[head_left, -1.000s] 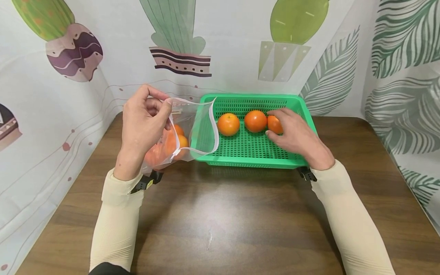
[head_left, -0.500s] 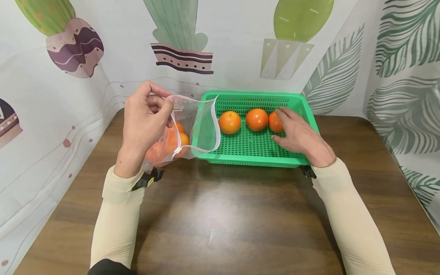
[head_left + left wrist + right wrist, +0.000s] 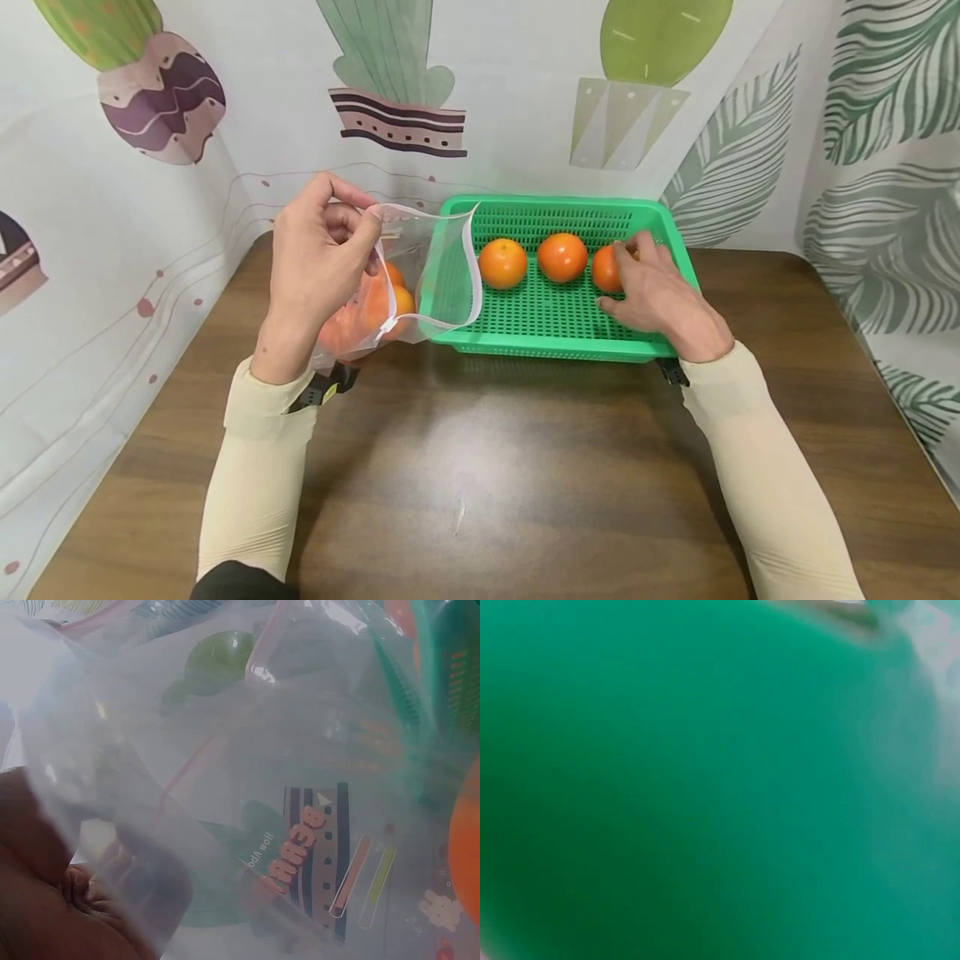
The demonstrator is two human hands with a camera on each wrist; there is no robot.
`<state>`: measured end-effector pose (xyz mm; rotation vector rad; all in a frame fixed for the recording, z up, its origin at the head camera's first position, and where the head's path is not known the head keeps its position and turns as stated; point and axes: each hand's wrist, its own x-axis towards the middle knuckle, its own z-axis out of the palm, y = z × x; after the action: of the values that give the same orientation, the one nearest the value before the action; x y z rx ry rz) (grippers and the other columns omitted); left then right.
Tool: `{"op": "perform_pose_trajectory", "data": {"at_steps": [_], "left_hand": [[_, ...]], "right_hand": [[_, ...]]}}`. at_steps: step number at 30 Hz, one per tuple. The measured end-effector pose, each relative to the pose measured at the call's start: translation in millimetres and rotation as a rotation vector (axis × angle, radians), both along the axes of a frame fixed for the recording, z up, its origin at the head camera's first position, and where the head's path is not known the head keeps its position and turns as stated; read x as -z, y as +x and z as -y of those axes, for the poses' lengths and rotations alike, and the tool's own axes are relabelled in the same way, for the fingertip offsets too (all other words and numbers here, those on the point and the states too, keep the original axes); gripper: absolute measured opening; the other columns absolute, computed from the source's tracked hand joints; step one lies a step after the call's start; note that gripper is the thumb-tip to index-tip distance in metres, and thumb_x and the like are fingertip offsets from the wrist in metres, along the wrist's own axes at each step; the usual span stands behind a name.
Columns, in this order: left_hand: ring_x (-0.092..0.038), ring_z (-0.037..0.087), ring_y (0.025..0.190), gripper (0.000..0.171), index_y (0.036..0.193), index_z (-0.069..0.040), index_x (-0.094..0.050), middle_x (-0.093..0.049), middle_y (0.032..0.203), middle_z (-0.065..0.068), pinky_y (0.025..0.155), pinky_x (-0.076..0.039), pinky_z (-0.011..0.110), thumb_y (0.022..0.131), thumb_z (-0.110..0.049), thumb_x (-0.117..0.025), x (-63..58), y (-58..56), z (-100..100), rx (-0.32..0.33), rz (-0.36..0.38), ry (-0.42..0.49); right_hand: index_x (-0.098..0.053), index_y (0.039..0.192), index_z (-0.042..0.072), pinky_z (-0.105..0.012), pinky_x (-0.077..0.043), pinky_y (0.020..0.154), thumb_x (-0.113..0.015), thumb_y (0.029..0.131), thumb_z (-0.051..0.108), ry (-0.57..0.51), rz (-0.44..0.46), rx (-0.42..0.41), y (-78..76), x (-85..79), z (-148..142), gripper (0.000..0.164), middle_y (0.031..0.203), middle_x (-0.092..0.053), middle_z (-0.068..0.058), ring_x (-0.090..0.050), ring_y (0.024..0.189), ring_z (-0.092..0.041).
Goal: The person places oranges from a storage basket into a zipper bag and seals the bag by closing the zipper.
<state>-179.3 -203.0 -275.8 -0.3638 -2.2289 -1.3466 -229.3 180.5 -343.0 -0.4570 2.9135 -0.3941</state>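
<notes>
My left hand pinches the rim of a clear zip bag between thumb and fingers, its white-edged mouth gaping towards the basket. Several oranges sit low in the bag; one orange shows at the right edge of the left wrist view. Inside the green basket, my right hand curls its fingers over the rightmost orange, the thumb right at its near side. The hand hides part of this fruit. Only blurred green basket wall fills most of the right wrist view.
Two more oranges, a left one and a middle one, lie in a row in the basket. The basket stands at the back of the brown wooden table, close to a patterned cloth backdrop.
The right fingers have bent further round the rightmost orange, which sits slightly farther right, apart from the middle one. The left hand keeps its pinch on the bag.
</notes>
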Motion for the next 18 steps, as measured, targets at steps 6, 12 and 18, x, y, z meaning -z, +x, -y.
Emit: {"op": "perform_pose_trajectory", "data": {"at_steps": [6,12,18], "left_hand": [[-0.061,0.021,0.046,0.01,0.105,-0.002,-0.065,-0.068,0.065,0.006,0.04,-0.044,0.023,0.101,-0.011,-0.066,0.3,-0.3,-0.2,0.007,-0.001,0.001],[-0.06,0.022,0.046,0.011,0.108,-0.001,-0.066,-0.068,0.065,0.007,0.039,-0.043,0.022,0.1,-0.009,-0.067,1.6,-1.7,1.3,-0.003,0.008,0.002],[-0.061,0.022,0.046,0.01,0.107,-0.002,-0.066,-0.068,0.065,0.007,0.039,-0.043,0.022,0.101,-0.01,-0.066,1.3,-1.1,1.3,-0.001,0.004,-0.004]], "right_hand": [[-0.035,0.155,-0.012,-0.063,-0.041,0.108,-0.072,0.098,0.025,-0.02,-0.011,0.006,-0.6,1.5,-1.7,0.077,0.153,-0.028,-0.032,-0.035,0.13,-0.05],[-0.042,0.139,-0.006,-0.057,-0.046,0.1,-0.075,0.095,0.02,-0.051,-0.02,-0.003,-0.7,1.7,-1.6,0.061,0.133,-0.046,-0.024,-0.049,0.113,-0.043],[-0.05,0.145,-0.007,-0.06,-0.045,0.106,-0.076,0.092,0.014,-0.022,-0.056,-0.035,0.5,2.2,-1.3,0.062,0.148,-0.04,-0.024,-0.049,0.12,-0.048]]}}
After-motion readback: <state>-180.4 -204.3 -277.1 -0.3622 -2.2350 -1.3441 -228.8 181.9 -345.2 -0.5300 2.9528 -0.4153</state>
